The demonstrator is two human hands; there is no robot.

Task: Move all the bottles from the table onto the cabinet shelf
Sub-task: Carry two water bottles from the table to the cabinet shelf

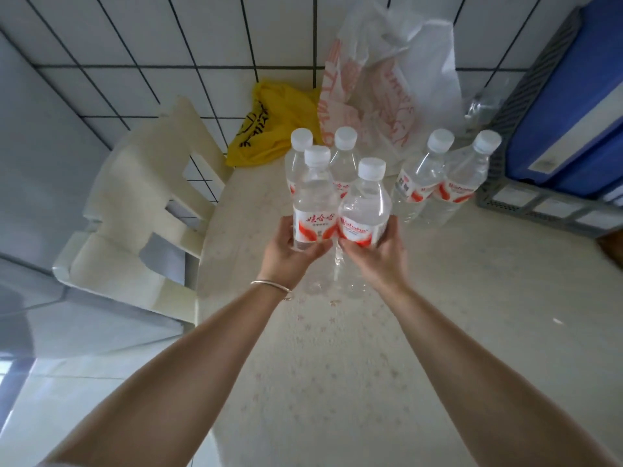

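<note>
Several clear water bottles with white caps and red-and-white labels stand on the cream table (pixel 387 348). My left hand (pixel 290 254) grips one bottle (pixel 315 203) around its label. My right hand (pixel 381 254) grips a second bottle (pixel 365 210) beside it; the two bottles touch. Whether their bases rest on the table I cannot tell. Two more bottles (pixel 344 163) stand just behind these. Another pair (pixel 438 183) stands to the right, near the crate. No cabinet shelf is in view.
A cream plastic chair (pixel 135 203) stands left of the table. A yellow bag (pixel 269 126) and a white plastic bag (pixel 387 89) lie at the table's far edge against the tiled wall. A grey crate (pixel 526 200) holding a blue container (pixel 580 106) sits at right.
</note>
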